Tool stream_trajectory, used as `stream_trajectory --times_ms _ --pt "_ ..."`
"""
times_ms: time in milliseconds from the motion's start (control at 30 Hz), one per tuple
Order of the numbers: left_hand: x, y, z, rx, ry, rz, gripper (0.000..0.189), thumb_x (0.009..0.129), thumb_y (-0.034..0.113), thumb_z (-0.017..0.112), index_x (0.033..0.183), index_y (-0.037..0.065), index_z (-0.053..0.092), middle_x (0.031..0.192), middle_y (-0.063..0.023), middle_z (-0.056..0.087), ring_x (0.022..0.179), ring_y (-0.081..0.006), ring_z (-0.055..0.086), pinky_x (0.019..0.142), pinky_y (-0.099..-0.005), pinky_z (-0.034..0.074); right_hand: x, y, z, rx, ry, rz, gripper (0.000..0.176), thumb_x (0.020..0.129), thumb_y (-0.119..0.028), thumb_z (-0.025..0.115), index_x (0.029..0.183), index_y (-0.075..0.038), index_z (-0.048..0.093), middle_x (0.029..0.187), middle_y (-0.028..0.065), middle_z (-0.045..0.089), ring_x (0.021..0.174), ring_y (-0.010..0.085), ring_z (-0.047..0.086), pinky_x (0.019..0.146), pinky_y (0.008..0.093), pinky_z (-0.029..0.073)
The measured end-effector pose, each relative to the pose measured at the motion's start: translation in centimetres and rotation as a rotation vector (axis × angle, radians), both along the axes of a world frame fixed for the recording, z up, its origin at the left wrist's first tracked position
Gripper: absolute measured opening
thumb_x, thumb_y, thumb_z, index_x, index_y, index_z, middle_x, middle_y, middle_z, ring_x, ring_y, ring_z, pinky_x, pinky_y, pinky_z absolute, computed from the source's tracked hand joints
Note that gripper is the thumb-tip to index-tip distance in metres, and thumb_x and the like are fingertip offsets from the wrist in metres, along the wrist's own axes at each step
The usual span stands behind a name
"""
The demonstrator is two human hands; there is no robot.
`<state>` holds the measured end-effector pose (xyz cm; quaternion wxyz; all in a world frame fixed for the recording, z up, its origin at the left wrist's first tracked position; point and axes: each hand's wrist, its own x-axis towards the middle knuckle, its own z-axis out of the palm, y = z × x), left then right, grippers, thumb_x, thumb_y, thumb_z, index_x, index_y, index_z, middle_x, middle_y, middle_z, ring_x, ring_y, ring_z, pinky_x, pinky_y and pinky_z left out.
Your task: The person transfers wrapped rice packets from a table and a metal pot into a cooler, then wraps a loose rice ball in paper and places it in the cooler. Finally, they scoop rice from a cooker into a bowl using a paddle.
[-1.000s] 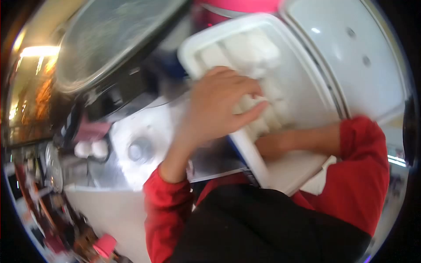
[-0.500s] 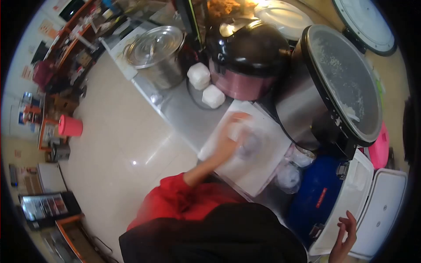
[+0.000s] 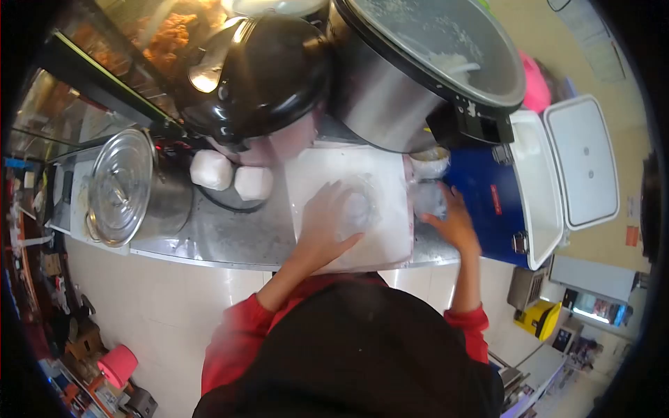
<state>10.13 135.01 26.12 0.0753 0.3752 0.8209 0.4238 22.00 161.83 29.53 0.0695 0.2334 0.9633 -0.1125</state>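
My left hand (image 3: 322, 226) lies flat with spread fingers on a stack of white paper sheets (image 3: 394, 240). Beside its fingers, on the top sheet, is a round, clear plastic-wrapped item (image 3: 358, 211), blurred. My right hand (image 3: 454, 221) is at a clear plastic bundle (image 3: 428, 199) right of the paper, thumb and fingers apart along its near right side. Behind that bundle sits another plastic-wrapped item (image 3: 430, 165). Two white wrapped blocks (image 3: 211, 169) rest on a dark round tray (image 3: 233, 202) to the left.
A pink and black cooker (image 3: 258, 83) and a large steel rice pot (image 3: 390, 90) holding rice stand behind the paper. At left is a lidded steel pot (image 3: 122, 191). A blue cooler (image 3: 481, 202) with its white lid raised stands at right.
The view has turned towards the counter. My right hand has come from beside the cooler to the plastic bundle. My left hand has lowered and flattened on the paper beside the wrapped item.
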Motion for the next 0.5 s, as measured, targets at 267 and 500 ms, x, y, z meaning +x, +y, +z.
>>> stream_trajectory --times_ms 267,500 --pt "0.2 4.8 -6.3 -0.328 -0.104 -0.066 0.087 0.061 0.030 0.078 0.134 0.012 0.035 0.140 -0.0149 0.030 0.131 -0.0337 0.026 0.103 -0.0502 0.026 -0.2 -1.1 -9.5 0.102 0.097 -0.311 0.082 0.076 -0.039 0.068 0.142 -0.017 0.024 0.145 0.0223 0.015 0.133 0.0449 0.013 0.098 0.0623 0.026" --pt "-0.2 3.0 -2.9 0.193 -0.414 0.126 0.098 0.063 0.012 0.081 0.139 0.003 0.020 0.141 -0.0190 0.028 0.129 -0.0323 0.033 0.106 -0.0406 0.029 -3.5 -8.1 -3.6 -0.494 0.367 0.255 0.072 0.075 -0.038 0.069 0.137 -0.018 0.036 0.142 0.0230 0.023 0.129 0.0454 0.023 0.102 0.0568 0.021"
